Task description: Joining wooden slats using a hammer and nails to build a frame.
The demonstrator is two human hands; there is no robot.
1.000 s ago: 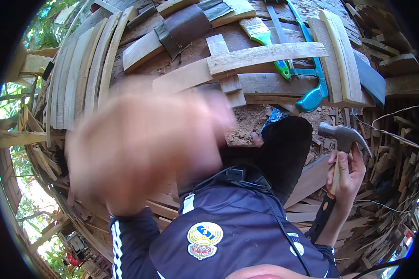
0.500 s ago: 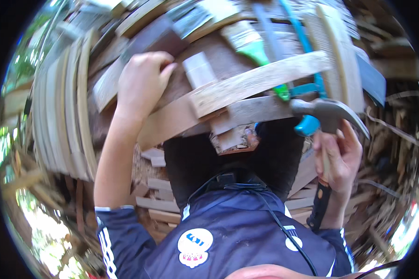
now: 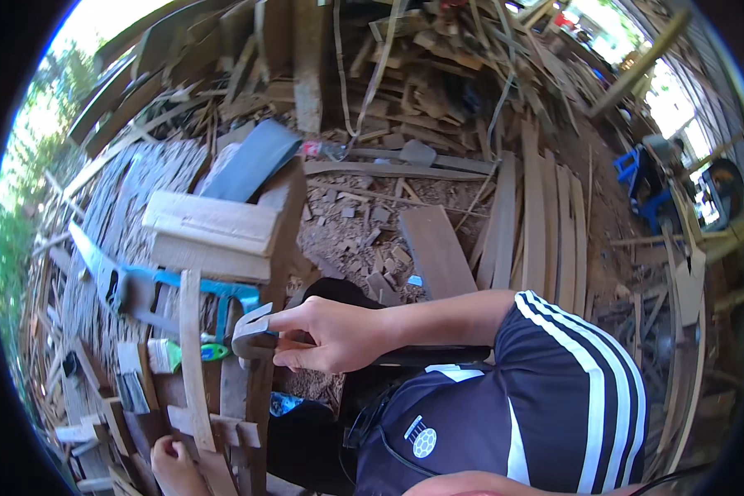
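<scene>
The right hand (image 3: 326,331) has its fingers closed around a grey metal claw hammer (image 3: 245,338), gripped close to the head, by the edge of the weathered wooden worktop (image 3: 153,178). The left hand (image 3: 176,471) is curled near a long, pale wooden strip (image 3: 193,364); whether its fingers hold anything, I cannot tell. The step in hand looks like holding the hammer, not striking; any swing would call for care around the blue-framed saw (image 3: 223,289) just beside it. Further out, 2 thick, pale boards (image 3: 211,221) reach toward the worktop's edge, with offcut-littered ground (image 3: 347,223) beyond.
</scene>
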